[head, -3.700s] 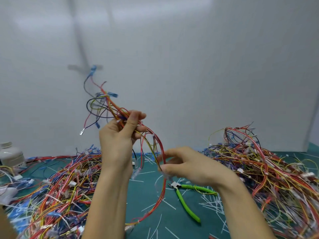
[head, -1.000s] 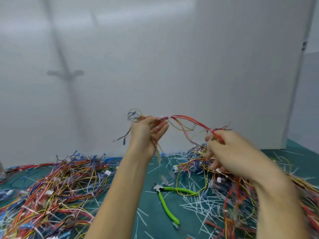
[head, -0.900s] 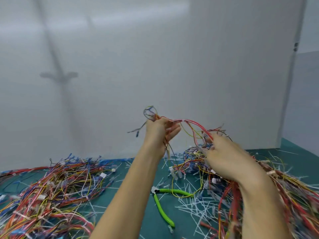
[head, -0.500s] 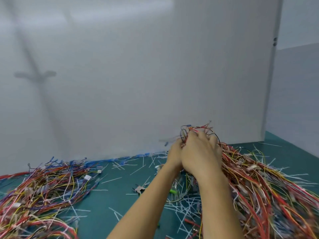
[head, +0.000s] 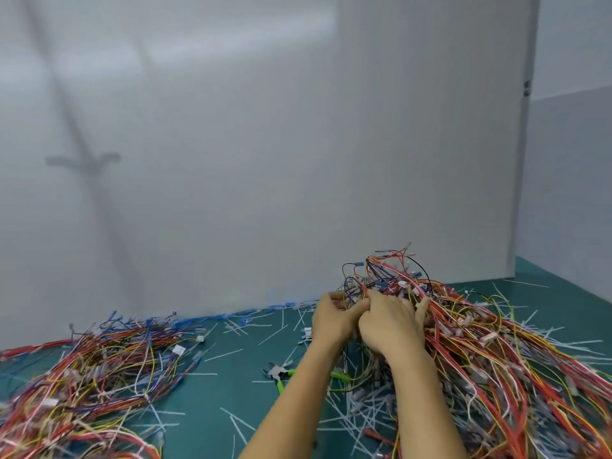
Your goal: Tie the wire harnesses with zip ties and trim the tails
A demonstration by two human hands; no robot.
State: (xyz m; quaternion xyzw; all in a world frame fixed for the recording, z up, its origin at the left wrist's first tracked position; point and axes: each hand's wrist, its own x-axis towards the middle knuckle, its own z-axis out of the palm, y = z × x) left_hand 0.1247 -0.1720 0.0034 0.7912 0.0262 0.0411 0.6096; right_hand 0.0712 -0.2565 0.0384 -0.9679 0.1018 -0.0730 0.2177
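While both bare forearms reach up from the bottom edge, the left hand (head: 334, 321) and right hand (head: 390, 326) meet side by side, touching, at the near slope of the right heap (head: 490, 366), a tangle of red, yellow, orange and blue harnesses that covers the right part of the green counter (head: 215, 395). Left fingers (head: 331, 298) are curled and pinch a few thin wires (head: 381, 279) of the tuft that stands up at the crest of that heap, just behind the knuckles. Right fingers (head: 422, 306) bend down into the same tuft with the back of the hand toward the camera; one finger shows at the far right side, the other tips are buried, so I cannot tell whether they grip anything. Cutters (head: 278, 374) with green handles lie flat on the counter just left of the left forearm, which hides part of the handles. White offcuts (head: 361, 409) of zip tie are strewn over the counter, thickest between the forearms and at the foot of the right heap. Well apart lies the left heap (head: 92, 369), lower, of like harnesses, reaching the left and bottom edges. White panels (head: 265, 160) stand behind the counter, with a blurred shadow on the left one
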